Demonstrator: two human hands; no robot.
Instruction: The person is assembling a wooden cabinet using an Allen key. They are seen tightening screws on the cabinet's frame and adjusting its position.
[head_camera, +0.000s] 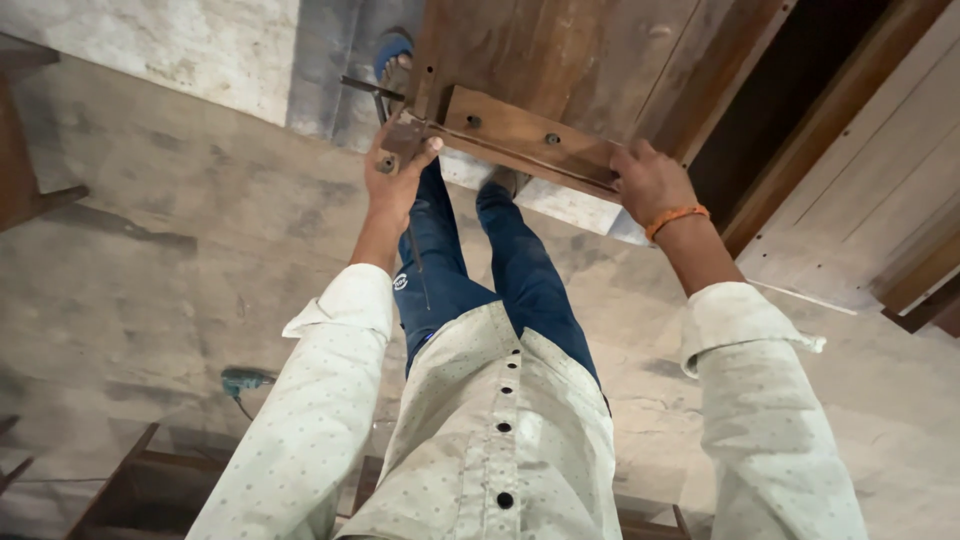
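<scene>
Pale dotted shirt sleeves (330, 400) fill the foreground, rolled at the cuffs, above blue jeans (500, 270). Left hand (393, 180) has its grip closed round a small dark metal tool (400, 135), thumb pressed against its side, at the left end of a short wooden batten (520, 140); a thin dark shaft (372, 88) sticks out past the fingers. Right hand (650, 185), an orange band at the wrist, lies with fingers curled over the batten's right end, pinning it against the larger brown panel (560, 50) beneath.

Judging from this, the work goes best if the right hand keeps the batten flush to the panel's edge while the left holds the tool square to the wood, so nothing slides.

Batten: flat, rectangular, reddish-brown, with two dark holes or screw heads along it. Panel: worn, streaked timber. Beyond lies a rough grey concrete floor (180, 280), a teal power tool (243, 380) resting on it near the left sleeve.
</scene>
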